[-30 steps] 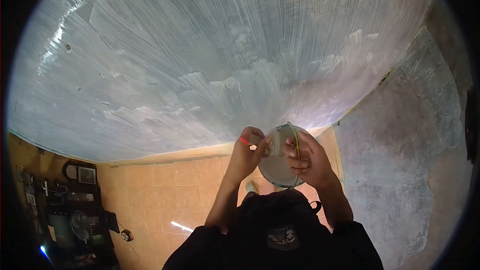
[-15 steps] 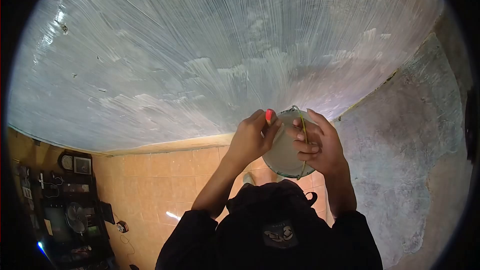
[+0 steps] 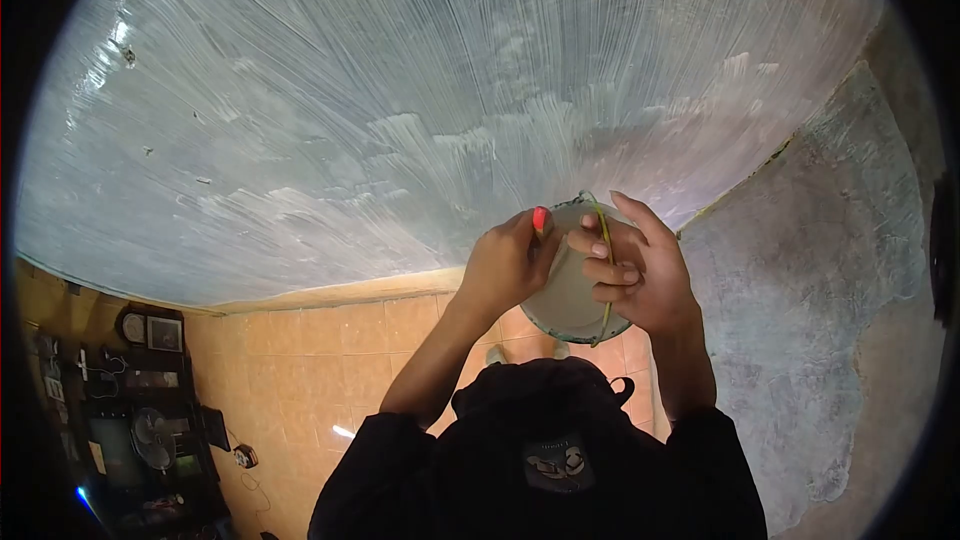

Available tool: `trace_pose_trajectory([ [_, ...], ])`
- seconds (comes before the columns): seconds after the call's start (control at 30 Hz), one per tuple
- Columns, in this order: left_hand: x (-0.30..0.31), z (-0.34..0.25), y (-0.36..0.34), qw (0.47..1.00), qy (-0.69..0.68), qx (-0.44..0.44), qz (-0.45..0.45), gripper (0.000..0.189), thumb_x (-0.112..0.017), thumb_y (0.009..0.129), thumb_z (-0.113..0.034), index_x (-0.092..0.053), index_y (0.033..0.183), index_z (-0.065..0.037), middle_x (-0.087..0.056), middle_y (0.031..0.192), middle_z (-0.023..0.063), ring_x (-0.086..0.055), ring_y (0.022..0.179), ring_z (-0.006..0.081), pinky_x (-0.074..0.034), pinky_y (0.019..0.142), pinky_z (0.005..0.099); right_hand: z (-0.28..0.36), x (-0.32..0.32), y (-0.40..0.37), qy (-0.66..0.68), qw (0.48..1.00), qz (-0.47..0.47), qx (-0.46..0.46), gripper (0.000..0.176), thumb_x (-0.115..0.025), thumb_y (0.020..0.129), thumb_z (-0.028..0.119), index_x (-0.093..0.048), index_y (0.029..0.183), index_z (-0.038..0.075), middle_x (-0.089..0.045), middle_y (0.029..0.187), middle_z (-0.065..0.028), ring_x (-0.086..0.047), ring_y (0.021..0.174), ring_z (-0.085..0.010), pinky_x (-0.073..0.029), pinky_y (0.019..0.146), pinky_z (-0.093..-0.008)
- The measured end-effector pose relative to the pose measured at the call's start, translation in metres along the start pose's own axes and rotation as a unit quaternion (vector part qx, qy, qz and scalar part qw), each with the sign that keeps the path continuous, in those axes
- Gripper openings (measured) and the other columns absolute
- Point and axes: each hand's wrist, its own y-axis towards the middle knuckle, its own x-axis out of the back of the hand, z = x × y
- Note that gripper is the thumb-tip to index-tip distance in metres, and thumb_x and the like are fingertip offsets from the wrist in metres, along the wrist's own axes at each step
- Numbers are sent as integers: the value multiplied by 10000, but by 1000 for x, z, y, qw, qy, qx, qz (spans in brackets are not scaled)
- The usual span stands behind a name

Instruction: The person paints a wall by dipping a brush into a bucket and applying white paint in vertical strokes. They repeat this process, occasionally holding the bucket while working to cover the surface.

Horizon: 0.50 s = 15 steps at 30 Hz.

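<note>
My left hand (image 3: 502,265) is closed around the handle of a paintbrush (image 3: 541,220), its red end sticking up between thumb and fingers. The rest of the brush is hidden by the hand, which overlaps the left rim of a round bucket (image 3: 575,305). Pale whitish liquid shows inside the bucket. Its thin yellow-green wire handle (image 3: 608,285) runs across the curled fingers of my right hand (image 3: 645,265), palm turned up. The bucket hangs from these fingers, close to the wall.
A grey wall (image 3: 330,140) with whitish brush streaks rises ahead. To the right, another wall (image 3: 790,310) has patchy plaster. Orange tiles cover the floor (image 3: 300,370). At the left stand dark shelves (image 3: 110,410) with a fan (image 3: 153,438), and a cable lies nearby.
Both hands and the bucket have shifted slightly upward in the view, nearer the wall. More of my feet shows below the bucket. Both grips stay the same.
</note>
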Motion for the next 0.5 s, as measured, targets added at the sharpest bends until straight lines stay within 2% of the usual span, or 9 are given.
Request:
trace_pose_trajectory([
  [0.5,-7,1,2,1000,14,-7,-8,101,-653,844,-54,-566,862,-5,-592,712,163,-613,581,316,-465,541,370,5,2,-2,12,1000,8,-3,370,-425,998,451,-542,969,101,-443,786,12,-302,472,-43,-245,416,-187],
])
